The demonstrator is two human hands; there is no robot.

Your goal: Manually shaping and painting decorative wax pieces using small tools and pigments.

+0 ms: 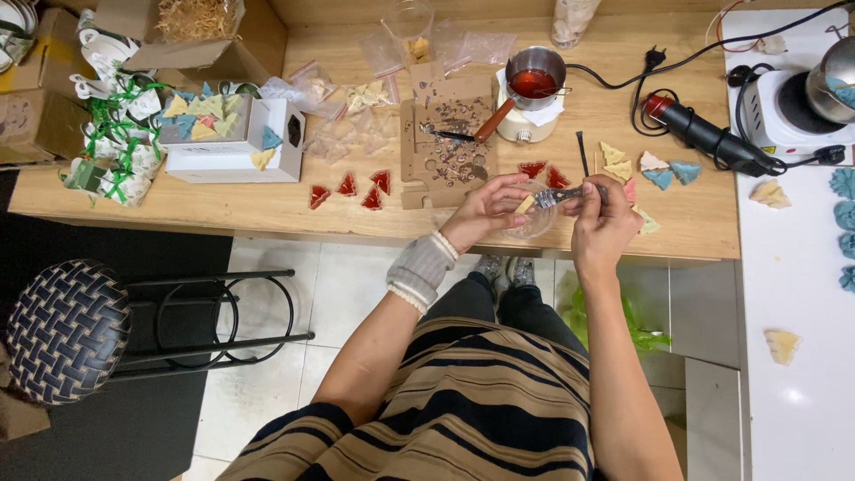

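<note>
Right hand (604,223) grips pliers (559,196); left hand (485,212) holds yellow piece (525,204).

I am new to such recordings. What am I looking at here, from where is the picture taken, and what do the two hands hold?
There is no machine here: a person works with two bare hands, and a camera on the person's head looks down at them. The left hand holds a small clear cup with a pale yellow piece at its rim. The right hand holds a small metal tool pointed into that cup. On the wooden table lie red triangle pieces, pastel triangle pieces, a small pot of red liquid, a cardboard sheet and a white box. A woven stool stands at the left.
</note>
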